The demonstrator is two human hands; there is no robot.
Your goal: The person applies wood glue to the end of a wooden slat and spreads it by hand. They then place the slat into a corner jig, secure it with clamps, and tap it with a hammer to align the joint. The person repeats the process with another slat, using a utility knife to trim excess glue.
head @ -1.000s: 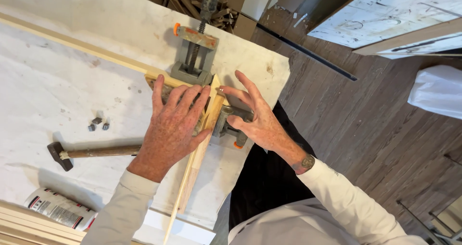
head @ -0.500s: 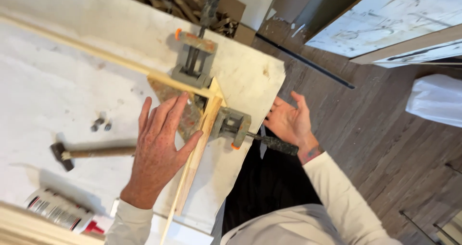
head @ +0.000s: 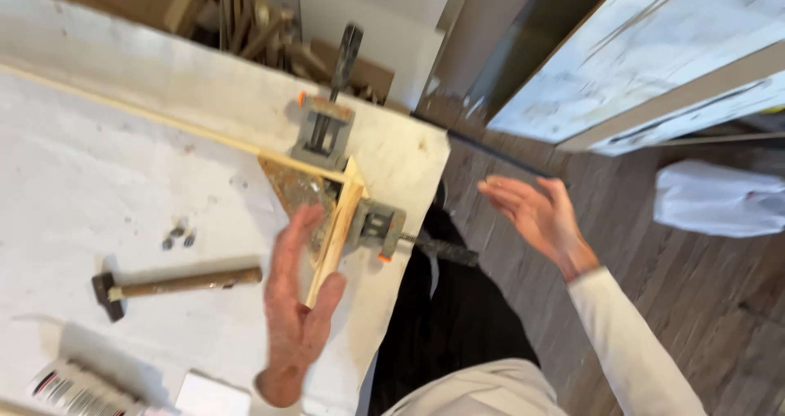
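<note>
A grey metal corner clamp (head: 331, 150) with orange tips sits near the right edge of the white worktable (head: 98, 179). It holds two light wooden strips at a right angle: a long strip (head: 163, 123) running to the far left, and a shorter strip (head: 342, 220) running toward me. My left hand (head: 296, 310) hovers flat and blurred over the near end of the shorter strip, fingers spread and gripping nothing. My right hand (head: 533, 213) is open in the air beyond the table's right edge, clear of the clamp's black screw handle (head: 441, 250).
A wooden-handled hammer (head: 176, 284) lies left of my left hand, with a few small dark screws (head: 178, 237) above it. A printed tube (head: 72, 388) and a white box (head: 214, 396) lie at the near edge. Wood scraps (head: 262, 24) are piled behind the table. A white bag (head: 719, 199) lies on the floor.
My right hand has left the clamp and swung out right, off the table. My left hand has slid back from the clamped corner toward me, fingers spreading.
</note>
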